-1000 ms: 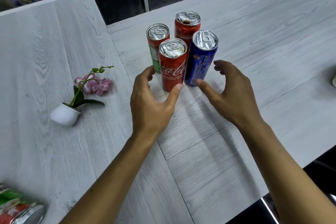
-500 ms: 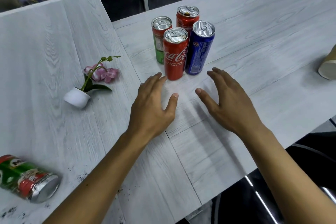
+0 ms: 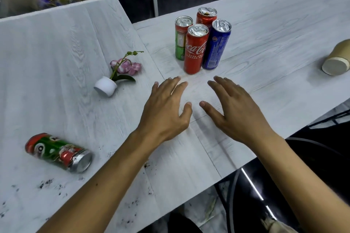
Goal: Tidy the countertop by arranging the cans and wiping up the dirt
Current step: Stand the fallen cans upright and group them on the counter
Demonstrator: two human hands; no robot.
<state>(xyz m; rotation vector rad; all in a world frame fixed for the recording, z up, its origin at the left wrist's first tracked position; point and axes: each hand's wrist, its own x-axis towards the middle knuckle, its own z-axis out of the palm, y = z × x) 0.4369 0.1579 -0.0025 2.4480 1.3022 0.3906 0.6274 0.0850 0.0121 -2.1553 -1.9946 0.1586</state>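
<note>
Head view
Hands: L hand (image 3: 164, 111) & R hand (image 3: 234, 111) are palm down, low over the pale wood-look countertop (image 3: 265, 24), holding nothing.
Fingers: spread apart & straight on both.
Stood cans: tall red cola can (image 3: 196, 51), blue can (image 3: 216, 43), green-red can (image 3: 180, 38) & dented red can (image 3: 206, 17) stand tight together, just past the fingertips.
Can to fix: fat green-and-red tin can (image 3: 58, 152) lies on its side, well off to the L of the L fingers, nearer the body. Long way runs far-L to near-R, silver end nearest.
Nearer hand: L, I think.
Dirt: black specks (image 3: 47, 183) near that can.
</note>
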